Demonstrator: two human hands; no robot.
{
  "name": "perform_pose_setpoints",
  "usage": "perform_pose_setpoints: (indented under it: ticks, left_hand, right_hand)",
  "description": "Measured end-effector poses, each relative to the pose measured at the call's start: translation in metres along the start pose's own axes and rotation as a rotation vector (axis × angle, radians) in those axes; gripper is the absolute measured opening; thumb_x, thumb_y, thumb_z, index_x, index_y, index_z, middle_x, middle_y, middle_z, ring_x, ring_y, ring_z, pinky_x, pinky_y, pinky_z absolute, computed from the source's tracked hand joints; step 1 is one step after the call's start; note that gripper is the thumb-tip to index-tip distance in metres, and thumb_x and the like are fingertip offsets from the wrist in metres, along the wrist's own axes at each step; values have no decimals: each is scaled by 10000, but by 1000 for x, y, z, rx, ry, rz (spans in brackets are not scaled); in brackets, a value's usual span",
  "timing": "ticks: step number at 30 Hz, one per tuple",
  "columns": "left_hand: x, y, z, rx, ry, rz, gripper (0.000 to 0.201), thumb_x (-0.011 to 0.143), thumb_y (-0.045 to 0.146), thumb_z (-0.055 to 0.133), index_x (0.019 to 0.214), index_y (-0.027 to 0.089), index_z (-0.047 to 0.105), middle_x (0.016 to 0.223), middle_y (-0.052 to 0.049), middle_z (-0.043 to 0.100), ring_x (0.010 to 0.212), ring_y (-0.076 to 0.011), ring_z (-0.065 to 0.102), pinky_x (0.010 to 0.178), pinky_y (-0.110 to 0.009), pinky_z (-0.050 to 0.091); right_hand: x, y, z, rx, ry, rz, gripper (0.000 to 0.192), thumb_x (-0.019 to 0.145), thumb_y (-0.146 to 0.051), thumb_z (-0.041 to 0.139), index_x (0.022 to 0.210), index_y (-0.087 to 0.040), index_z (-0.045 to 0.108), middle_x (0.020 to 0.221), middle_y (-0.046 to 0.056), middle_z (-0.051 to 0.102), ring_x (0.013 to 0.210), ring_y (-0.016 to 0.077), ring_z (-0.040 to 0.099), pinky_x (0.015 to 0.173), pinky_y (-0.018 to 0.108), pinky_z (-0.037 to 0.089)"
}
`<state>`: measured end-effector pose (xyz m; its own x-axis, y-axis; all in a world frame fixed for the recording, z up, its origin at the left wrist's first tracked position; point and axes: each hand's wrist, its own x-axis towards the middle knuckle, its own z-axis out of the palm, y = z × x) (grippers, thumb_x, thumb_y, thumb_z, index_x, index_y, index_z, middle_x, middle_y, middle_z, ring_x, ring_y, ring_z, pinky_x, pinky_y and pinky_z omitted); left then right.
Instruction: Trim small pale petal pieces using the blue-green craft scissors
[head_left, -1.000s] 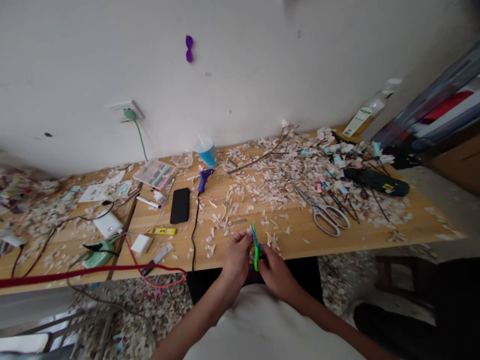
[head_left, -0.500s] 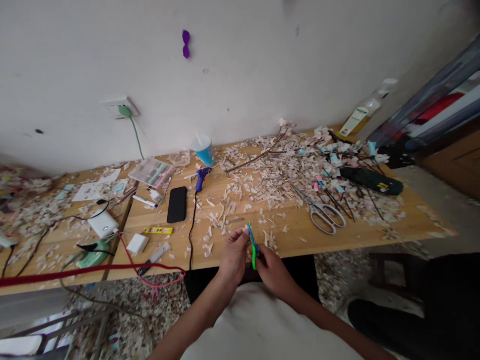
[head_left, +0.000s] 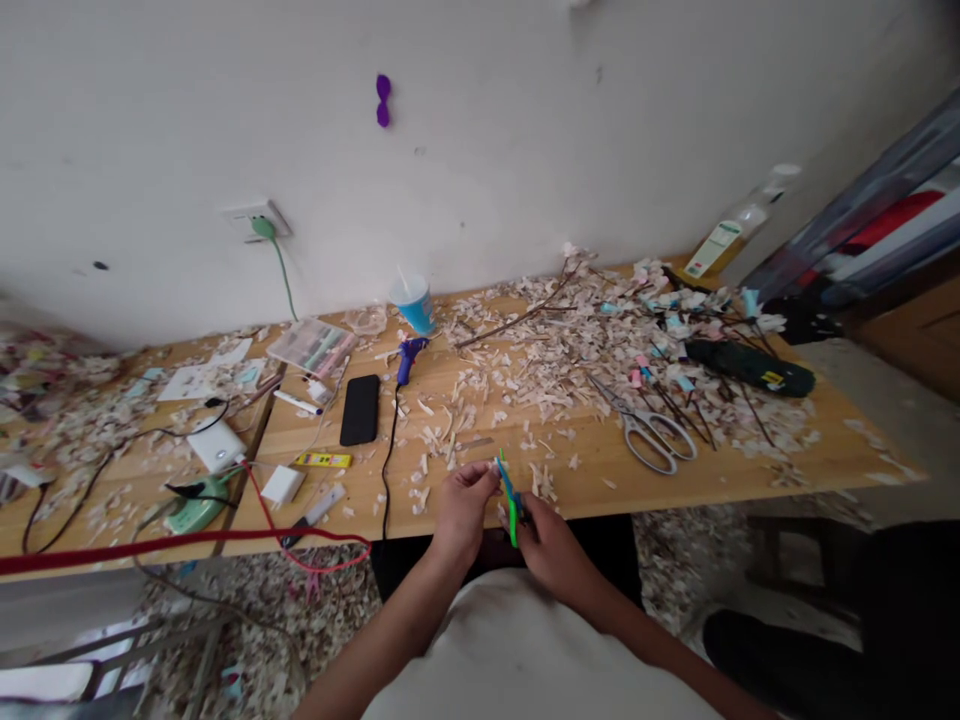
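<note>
Both hands meet at the table edge: right hand fingers grip green scissors, left hand fingers pinch a scrap beside them.

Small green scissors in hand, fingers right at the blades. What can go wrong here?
1. The left hand pinches a scrap right at the blades of the green scissors held by the right hand; a fingertip could get nipped.
2. The cutting happens past the table edge, so offcuts probably drop to the lap or floor.
3. The black cable hangs over the edge near the left forearm; a snag might drag the glue gun.
</note>
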<state>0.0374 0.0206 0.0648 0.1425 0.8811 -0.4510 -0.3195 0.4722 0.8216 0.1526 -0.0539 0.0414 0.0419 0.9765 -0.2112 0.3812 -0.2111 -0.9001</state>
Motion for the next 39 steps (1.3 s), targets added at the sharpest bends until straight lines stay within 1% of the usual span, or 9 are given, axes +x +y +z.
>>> perform_pose_setpoints:
  ticks: [3, 9, 13, 16, 18, 27, 34, 39]
  left_hand:
    - [-1, 4, -1, 47, 10, 7, 211, 600, 324, 823, 684, 150, 739, 649, -10, 665, 564, -87, 526, 588, -210, 420]
    - [-5, 10, -1, 110, 10, 9, 200, 617, 316, 809, 689, 143, 740, 643, -13, 660, 563, -91, 524, 581, -210, 414]
    - [-6, 10, -1, 129, 9, -1, 207, 619, 327, 806, 696, 146, 741, 635, -10, 656, 557, -91, 521, 580, -212, 414]
    - [-5, 9, -3, 166, -15, -5, 215, 642, 340, 793, 705, 141, 742, 634, -13, 650, 569, -93, 523, 591, -210, 417]
    - [-4, 8, -4, 179, -27, -12, 217, 649, 343, 787, 697, 137, 738, 621, -11, 641, 572, -94, 524, 597, -211, 419]
    - [-4, 10, -6, 93, -49, -91, 239, 616, 339, 804, 682, 124, 723, 617, -14, 644, 564, -91, 532, 611, -217, 430]
    - [-2, 10, -5, 111, -50, -76, 177, 614, 297, 779, 657, 137, 718, 598, 4, 640, 546, -85, 518, 597, -213, 419]
    - [-1, 11, -3, 140, -39, -54, 180, 610, 304, 766, 626, 138, 701, 575, 12, 625, 531, -83, 504, 583, -212, 412]
  right_hand:
    - [0, -1, 0, -22, -2, 2, 66, 833, -204, 459, 859, -200, 520, 838, 44, 595, 801, 204, 551, 743, 322, 416]
    - [0, -2, -2, -41, -20, -19, 77, 836, -190, 443, 867, -202, 511, 838, 43, 587, 791, 198, 546, 732, 312, 415]
    - [0, -1, -3, -48, -17, -26, 85, 841, -193, 447, 879, -196, 523, 881, 66, 605, 838, 213, 557, 768, 329, 422]
    - [-1, 0, -4, -53, -19, -31, 126, 838, -172, 444, 918, -196, 539, 896, 66, 616, 851, 209, 566, 780, 324, 426]
    - [0, 0, -4, -63, -19, -32, 119, 844, -183, 453, 920, -199, 543, 896, 61, 615, 854, 205, 564, 782, 318, 425]
    - [2, 1, -5, -110, -44, -14, 107, 838, -192, 447, 900, -191, 533, 871, 66, 609, 823, 211, 564, 751, 317, 423]
    - [2, -3, -4, -115, -55, -27, 95, 838, -208, 440, 877, -193, 525, 848, 60, 601, 811, 207, 557, 740, 309, 418]
    - [3, -5, -5, -116, -59, -24, 88, 846, -246, 444, 855, -195, 515, 841, 61, 602, 801, 207, 560, 732, 309, 416]
